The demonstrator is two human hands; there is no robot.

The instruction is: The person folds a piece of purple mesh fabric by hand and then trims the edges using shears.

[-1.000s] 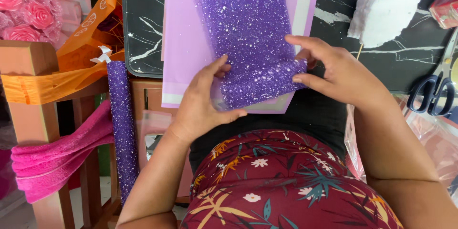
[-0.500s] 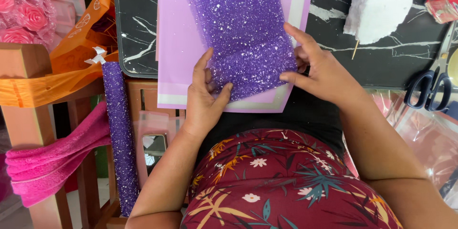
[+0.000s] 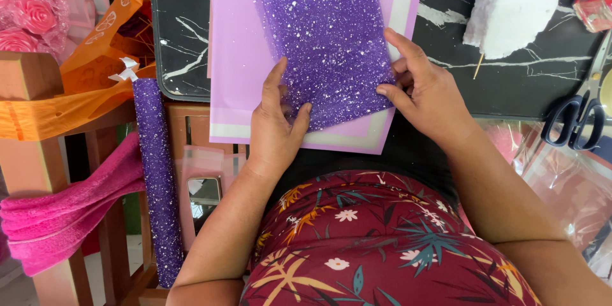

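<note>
Under both hands (image 3: 275, 129) (image 3: 426, 92), glitter mesh (image 3: 322, 32) veils lilac paper (image 3: 237, 57).

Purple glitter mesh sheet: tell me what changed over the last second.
The purple glitter mesh sheet was lifted at its near edge a second ago; now it lies lower and flatter on the lilac paper. The left hand moved from gripping the edge to pressing flat on it. The right hand stays pinching the right corner. Mesh roll and scissors unchanged.
</note>
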